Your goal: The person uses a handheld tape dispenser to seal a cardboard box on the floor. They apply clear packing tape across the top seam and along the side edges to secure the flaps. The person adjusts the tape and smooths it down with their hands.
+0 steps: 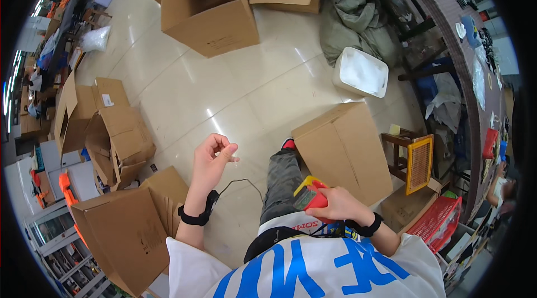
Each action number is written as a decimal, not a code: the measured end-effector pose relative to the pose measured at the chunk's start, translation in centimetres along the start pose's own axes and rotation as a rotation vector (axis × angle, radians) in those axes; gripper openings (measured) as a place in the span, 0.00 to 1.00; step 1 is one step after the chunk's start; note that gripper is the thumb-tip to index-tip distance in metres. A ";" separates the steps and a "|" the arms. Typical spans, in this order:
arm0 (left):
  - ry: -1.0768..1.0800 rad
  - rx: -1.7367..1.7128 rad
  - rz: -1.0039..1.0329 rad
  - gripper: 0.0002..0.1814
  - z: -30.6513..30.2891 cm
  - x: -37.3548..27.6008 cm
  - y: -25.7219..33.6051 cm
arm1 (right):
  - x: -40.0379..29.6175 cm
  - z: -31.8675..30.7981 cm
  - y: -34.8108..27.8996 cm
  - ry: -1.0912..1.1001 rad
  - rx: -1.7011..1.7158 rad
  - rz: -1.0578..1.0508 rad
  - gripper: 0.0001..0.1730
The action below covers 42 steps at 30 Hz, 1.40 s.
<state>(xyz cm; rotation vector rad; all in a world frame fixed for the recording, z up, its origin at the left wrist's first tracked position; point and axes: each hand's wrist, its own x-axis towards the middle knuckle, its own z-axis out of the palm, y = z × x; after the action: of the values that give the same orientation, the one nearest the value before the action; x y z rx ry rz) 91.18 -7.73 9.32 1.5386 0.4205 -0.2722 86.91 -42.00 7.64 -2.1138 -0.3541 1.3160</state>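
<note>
My left hand (pixel 216 157) is raised over the tiled floor, its thumb and fingertips pinched together. A small bit of something clear seems to hang at the fingertips, too faint to name. My right hand (pixel 337 205) is closed around a red and yellow tape dispenser (pixel 311 195) in front of my waist. Just beyond that hand stands a closed cardboard box (pixel 344 151), beside my leg and my red shoe. Both wrists wear black bands.
Open cardboard boxes stand at the top (pixel 209 21) and on the left (pixel 121 143). A white bin (pixel 363 72) is beside a grey-green sack (pixel 356 25). On the right are a wooden stool (pixel 419 164), a red plastic basket (pixel 434 222) and a long cloth-covered table (pixel 465 71).
</note>
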 end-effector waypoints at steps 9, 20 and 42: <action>-0.310 0.278 0.043 0.09 14.0 13.8 -11.9 | -0.3 1.8 14.5 0.177 0.502 0.258 0.32; -0.267 0.343 -0.027 0.10 28.2 29.9 -34.6 | 15.4 2.0 35.1 0.357 0.503 0.516 0.33; -0.199 0.290 -0.030 0.10 28.9 33.6 -40.5 | 20.9 -0.9 34.6 0.282 0.252 0.722 0.38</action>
<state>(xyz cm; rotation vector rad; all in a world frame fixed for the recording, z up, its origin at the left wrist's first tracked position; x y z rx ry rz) 106.79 -34.39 -42.20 1.7693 0.2540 -0.5236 94.27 -58.17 -28.67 -2.2398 0.7204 1.3027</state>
